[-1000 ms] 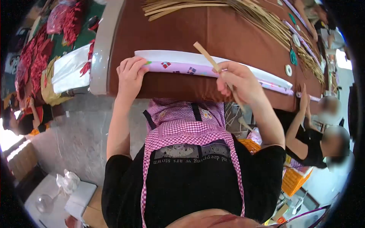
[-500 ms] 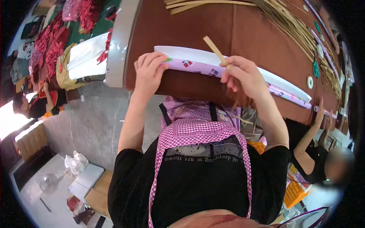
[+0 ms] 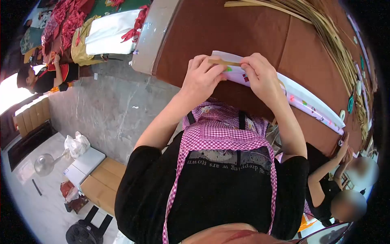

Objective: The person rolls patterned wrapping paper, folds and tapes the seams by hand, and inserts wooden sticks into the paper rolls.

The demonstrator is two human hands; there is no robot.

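A lilac patterned sheet (image 3: 305, 106), white on its inner side and folded up lengthwise, lies along the near edge of the brown-covered table. My left hand (image 3: 202, 78) is closed at its left end, with fingers curled around a thin bamboo strip and the sheet's edge. The strip (image 3: 225, 62) stretches across the sheet to my right hand (image 3: 262, 76), which pinches it with thumb and fingers. Part of the strip shows past my right wrist. Exactly how the fingertips meet the sheet is hidden.
A bundle of bamboo strips (image 3: 325, 30) lies at the table's far right, near green scissors (image 3: 351, 104) and a white tape roll (image 3: 342, 115). Co-workers' hands (image 3: 345, 151) are at the right end. Red ribbons and white cloth (image 3: 111, 32) lie on another table at left.
My right hand has moved left toward my left hand, bringing the bamboo strip down along the sheet's left end. The view has shifted, so the table appears farther right.
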